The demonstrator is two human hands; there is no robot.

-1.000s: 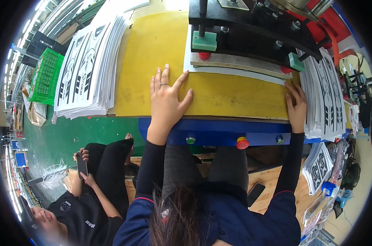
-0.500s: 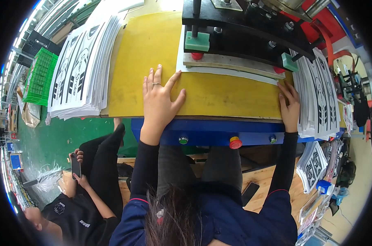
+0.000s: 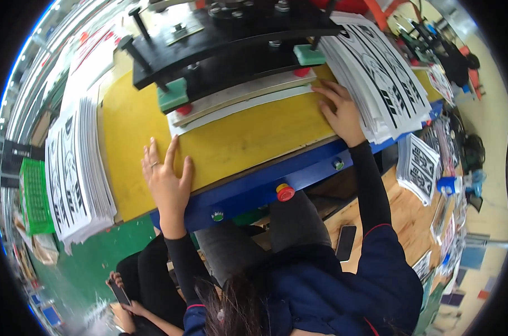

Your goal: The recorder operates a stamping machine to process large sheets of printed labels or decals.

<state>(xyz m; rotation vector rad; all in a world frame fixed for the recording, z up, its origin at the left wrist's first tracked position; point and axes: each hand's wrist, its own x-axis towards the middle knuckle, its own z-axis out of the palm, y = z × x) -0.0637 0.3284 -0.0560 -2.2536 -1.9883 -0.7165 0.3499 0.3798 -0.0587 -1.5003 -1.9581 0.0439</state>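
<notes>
The person's left hand lies flat and released on the yellow worktop, palm down and fingers spread, close to the worktop's near edge and toward its left half. It grasps nothing. A ring shows on one finger. The white sheet under the press lies beyond this hand, toward the far side of the worktop, its near left corner a little apart from the fingertips.

The right hand rests open on the worktop near its right edge, fingers stretched toward the right end of the white sheet; the fingertips lie at or just beside that end, and whether they touch it cannot be told. The back of this hand sits against the stack of printed black-and-white sheets that covers the worktop's right edge. It clenches nothing.

The white sheet lies between the two hands, lengthwise along the worktop, with a pale metal plate directly over it and the black press head above that. Green blocks and red pads sit at the ends of the plate.

A second stack of printed sheets lies at the worktop's left edge, well apart from the left hand. Below the near edge runs a blue front panel with a red button and green buttons beside it.
</notes>
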